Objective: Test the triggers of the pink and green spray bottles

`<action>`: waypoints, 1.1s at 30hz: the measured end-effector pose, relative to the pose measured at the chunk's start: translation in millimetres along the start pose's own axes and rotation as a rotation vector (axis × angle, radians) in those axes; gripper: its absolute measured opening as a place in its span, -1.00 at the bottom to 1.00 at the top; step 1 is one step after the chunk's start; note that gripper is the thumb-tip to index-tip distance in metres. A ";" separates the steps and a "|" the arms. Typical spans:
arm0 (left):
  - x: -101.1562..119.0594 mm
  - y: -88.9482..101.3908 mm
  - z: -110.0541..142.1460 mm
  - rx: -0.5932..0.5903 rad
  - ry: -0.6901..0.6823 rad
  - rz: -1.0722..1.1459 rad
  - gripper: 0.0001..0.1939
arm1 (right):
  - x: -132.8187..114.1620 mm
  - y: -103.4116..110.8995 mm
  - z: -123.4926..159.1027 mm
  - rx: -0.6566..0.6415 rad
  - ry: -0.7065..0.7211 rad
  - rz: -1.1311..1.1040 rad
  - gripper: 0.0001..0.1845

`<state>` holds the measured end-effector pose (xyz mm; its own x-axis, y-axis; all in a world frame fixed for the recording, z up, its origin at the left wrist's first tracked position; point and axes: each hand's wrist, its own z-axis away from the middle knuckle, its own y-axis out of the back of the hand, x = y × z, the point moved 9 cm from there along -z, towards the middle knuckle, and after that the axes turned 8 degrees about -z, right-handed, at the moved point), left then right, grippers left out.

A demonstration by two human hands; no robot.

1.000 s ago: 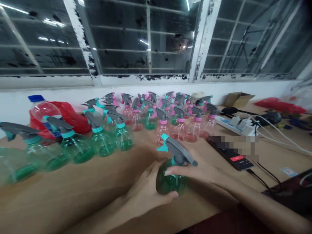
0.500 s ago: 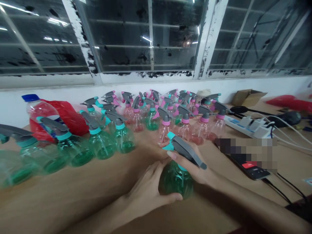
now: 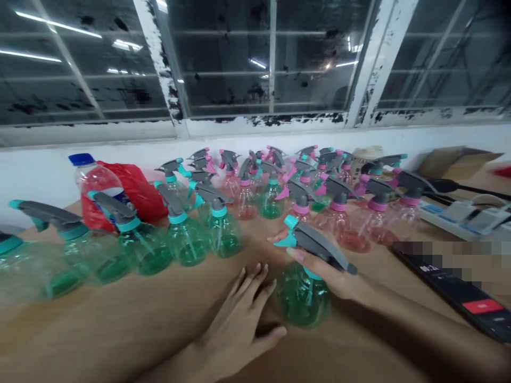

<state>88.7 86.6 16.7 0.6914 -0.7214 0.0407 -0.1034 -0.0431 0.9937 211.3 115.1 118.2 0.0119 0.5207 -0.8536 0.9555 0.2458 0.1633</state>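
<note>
A green spray bottle (image 3: 304, 298) with a grey and turquoise trigger head stands on the table in front of me. My right hand (image 3: 335, 274) is closed around its neck, just below the trigger head, with the thumb on the near side and fingertips showing beyond the nozzle. To the left of the bottle, my left hand (image 3: 243, 316) is open, fingers spread and apart from the bottle. Green spray bottles (image 3: 187, 242) with some green liquid line up at the left. Pink spray bottles (image 3: 355, 231), mixed with a few green ones, stand behind.
A large clear bottle with a blue cap (image 3: 93, 175) stands by a red plastic bag (image 3: 138, 191) at the back left. Over on the right lie a phone (image 3: 451, 287) and a white power strip (image 3: 451, 215). Behind them is a cardboard box (image 3: 451, 159), near the windowed wall.
My left hand has let go of the green bottle's body and opened beside it. My right hand still holds the neck. The camera view has turned slightly left.
</note>
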 end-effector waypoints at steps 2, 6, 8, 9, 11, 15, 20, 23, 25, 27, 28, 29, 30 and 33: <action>1.0 0.8 -0.6 -0.001 -0.009 -0.005 -0.35 | 1.8 0.3 -2.5 0.021 -0.012 0.016 -0.80; 0.6 0.8 -1.6 -0.010 -0.014 -0.022 -0.40 | 3.7 -1.2 -4.2 0.019 -0.015 -0.028 -0.74; 0.6 -0.3 -1.7 -0.018 -0.017 -0.028 -0.40 | 2.4 -1.3 -3.8 0.011 -0.008 -0.022 -0.74; 0.6 -0.7 -1.7 -0.019 -0.019 -0.030 -0.39 | 1.9 -1.3 -3.4 0.007 -0.011 -0.005 -0.75; 0.6 -1.6 -1.4 -0.019 -0.021 -0.034 -0.39 | 1.3 -0.9 -2.7 0.003 -0.019 0.031 -0.77; 0.4 -3.0 -0.7 -0.007 -0.024 -0.037 -0.40 | -1.3 -0.3 -2.4 0.011 0.000 0.085 -0.81; -0.7 -2.3 -0.9 0.020 -0.018 -0.022 -0.41 | -9.9 -0.8 -1.9 0.030 0.057 0.207 -0.71; -0.9 -2.3 -1.3 0.024 -0.022 -0.007 -0.41 | -8.0 -1.5 -0.1 0.025 0.028 0.170 -0.79; -1.0 -1.6 -1.5 0.031 -0.022 0.006 -0.42 | -3.4 1.0 1.4 0.057 -0.012 0.115 -0.82; -0.9 -0.9 -1.5 0.037 -0.022 0.012 -0.43 | 2.0 2.3 2.5 0.083 -0.052 0.082 -0.78; -0.9 -0.8 -1.5 0.038 -0.020 0.011 -0.43 | 3.9 1.7 2.7 0.083 -0.064 0.074 -0.77; -0.8 -0.8 -1.5 0.037 -0.019 0.009 -0.43 | 5.5 0.7 2.8 0.078 -0.074 0.069 -0.76; -0.6 -0.9 -1.6 0.036 -0.019 0.005 -0.43 | 6.3 0.0 2.8 0.074 -0.077 0.065 -0.76; -0.1 -1.9 -2.1 0.021 -0.015 -0.009 -0.43 | 7.7 -0.6 3.1 0.066 -0.091 0.067 -0.75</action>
<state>90.4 88.2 15.0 0.6817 -0.7311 0.0298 -0.1119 -0.0639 0.9917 211.7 116.4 110.0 0.1006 0.4570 -0.8837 0.9688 0.1573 0.1916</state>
